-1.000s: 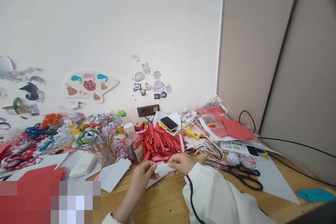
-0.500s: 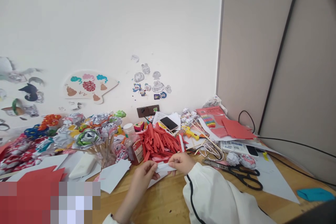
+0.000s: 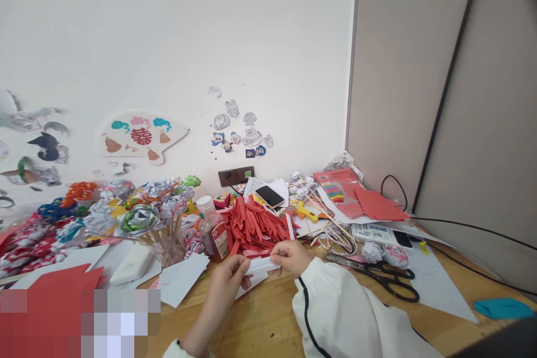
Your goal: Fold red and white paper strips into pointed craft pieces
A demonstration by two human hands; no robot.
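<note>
A narrow folded strip of white paper (image 3: 260, 266) is stretched between my two hands, low over the wooden table (image 3: 251, 324). My left hand (image 3: 230, 278) pinches its left end between thumb and fingers. Its right end is in the closed fingers of my right hand (image 3: 292, 258). Under the strip, another white sheet (image 3: 251, 287) shows in part. Just beyond my hands lies a heap of folded red paper strips (image 3: 254, 227). A bottle with a red label (image 3: 218, 239) stands left of that heap.
Black-handled scissors (image 3: 398, 285) lie to the right, near crumpled paper balls (image 3: 395, 256). A phone (image 3: 270, 196) rests behind the red heap. Paper flowers (image 3: 140, 219) and a jar of sticks (image 3: 170, 249) fill the left. Red sheets (image 3: 381, 205) are at the back right.
My hands have spread slightly apart, and more of the white strip shows between them. Both keep their pinch on it. The other things on the table stay where they were.
</note>
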